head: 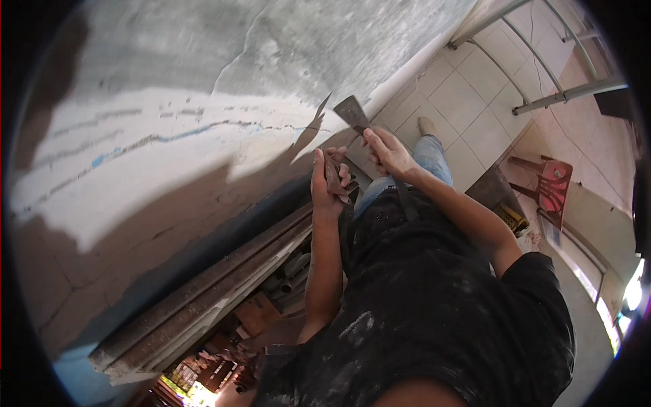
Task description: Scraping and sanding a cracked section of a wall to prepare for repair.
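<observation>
In my right hand (390,152) is a putty knife (352,113), held by its handle. Its wide metal blade points up and towards the wall, and the handle is mostly hidden by my fingers. My left hand (320,185) is closed around a folded brown sheet, apparently sandpaper (333,175). Both hands are in front of my body, close to the wall (203,109), with the knife's shadow falling on it. A long crack (178,135) runs along the pale wall, with bits of blue showing in it. Above that band lies a grey, patchy plaster area (168,51).
A long brown ledge (213,274) runs along the wall at my left, with pipes (292,280) and a box (257,313) beyond it. A red plastic chair (552,188), a yellow basket (511,219) and a metal frame (539,56) stand on the tiled floor (457,107) at right.
</observation>
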`<move>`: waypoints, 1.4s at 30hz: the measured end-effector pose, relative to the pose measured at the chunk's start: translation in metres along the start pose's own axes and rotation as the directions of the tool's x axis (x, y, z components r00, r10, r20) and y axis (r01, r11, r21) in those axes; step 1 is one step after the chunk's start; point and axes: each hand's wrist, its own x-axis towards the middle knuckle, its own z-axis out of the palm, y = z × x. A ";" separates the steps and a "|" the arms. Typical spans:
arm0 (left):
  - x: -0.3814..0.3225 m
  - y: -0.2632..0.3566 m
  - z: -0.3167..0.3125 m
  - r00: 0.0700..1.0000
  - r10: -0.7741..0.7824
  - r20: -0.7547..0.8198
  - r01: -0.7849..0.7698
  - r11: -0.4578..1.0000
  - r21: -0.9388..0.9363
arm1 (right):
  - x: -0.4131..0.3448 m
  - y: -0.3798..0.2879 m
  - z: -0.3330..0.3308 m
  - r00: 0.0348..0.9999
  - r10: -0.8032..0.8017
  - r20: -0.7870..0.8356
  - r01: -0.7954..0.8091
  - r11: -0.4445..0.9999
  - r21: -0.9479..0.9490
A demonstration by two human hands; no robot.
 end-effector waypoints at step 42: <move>-0.077 -0.029 0.128 0.939 0.329 0.101 -0.329 0.944 -0.017 | -0.122 -0.066 -0.039 0.852 -0.504 0.142 0.523 0.800 -0.294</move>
